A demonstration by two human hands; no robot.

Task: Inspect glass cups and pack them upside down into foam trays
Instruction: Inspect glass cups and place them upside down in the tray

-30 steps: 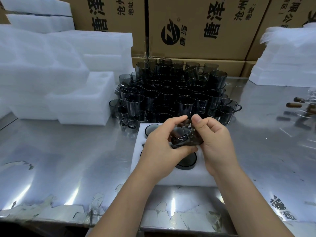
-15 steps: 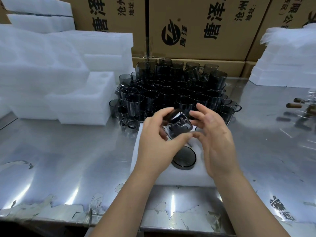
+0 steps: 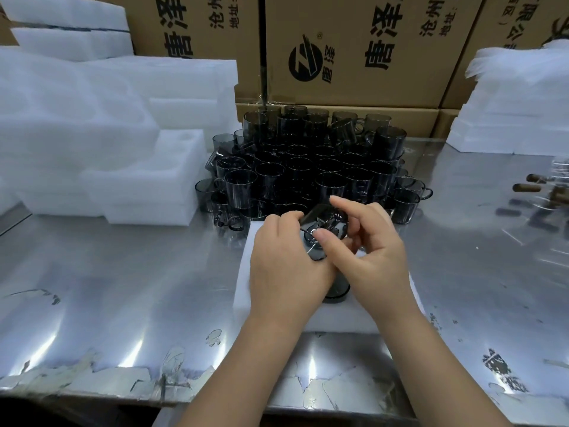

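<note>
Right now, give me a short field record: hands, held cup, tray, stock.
left hand: grips cup above the tray
right hand: index finger and thumb pinch the same cup
cup: tilted, not yet in a slot
tray: foam, on the table
packed cup: base up in the tray
stock cups: dark cluster behind the tray
spare foam: stacked at left

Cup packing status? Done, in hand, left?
Done: one packed cup sits upside down in the foam tray. In hand: left hand and right hand grip the held cup above it. Left: the cup pile behind the tray, unpacked.
</note>
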